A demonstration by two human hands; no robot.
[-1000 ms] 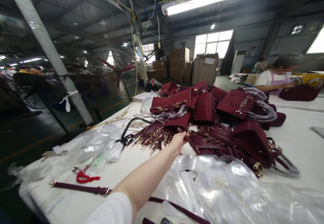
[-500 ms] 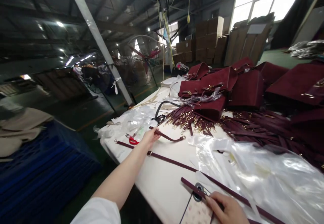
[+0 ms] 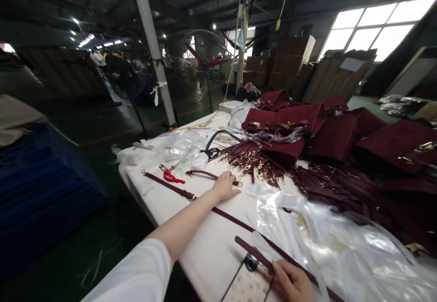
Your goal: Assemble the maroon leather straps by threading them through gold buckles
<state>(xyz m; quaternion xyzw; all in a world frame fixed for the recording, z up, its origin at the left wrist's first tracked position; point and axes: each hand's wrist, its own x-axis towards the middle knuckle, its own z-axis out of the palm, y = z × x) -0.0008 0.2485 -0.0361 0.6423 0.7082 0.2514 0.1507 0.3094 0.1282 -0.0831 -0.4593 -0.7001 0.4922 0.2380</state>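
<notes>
My left hand (image 3: 226, 187) rests with fingers apart by a short burgundy strap (image 3: 205, 173) with gold-coloured hardware, which lies on the white table and passes partly under the fingers. At the lower right, my right hand (image 3: 294, 281) pinches a burgundy strap (image 3: 253, 250), its free end pointing up and left. A long burgundy strap (image 3: 235, 219) with a buckle runs diagonally across the table between both hands. Below the pinched strap lies a flat item with a flower pattern (image 3: 247, 286) and a dark round ring; I cannot make out its kind.
Red-handled scissors (image 3: 172, 176) lie left of my left hand. Clear plastic bags (image 3: 341, 234) cover the right side. Behind are a pile of straps with gold clasps (image 3: 254, 161) and several burgundy bags (image 3: 287, 118). Blue pallets (image 3: 44, 179) are stacked at the left.
My left hand has put the short strap down on the table and moved right along it toward its buckle end. My right hand still pinches its strap. The camera view has shifted.
</notes>
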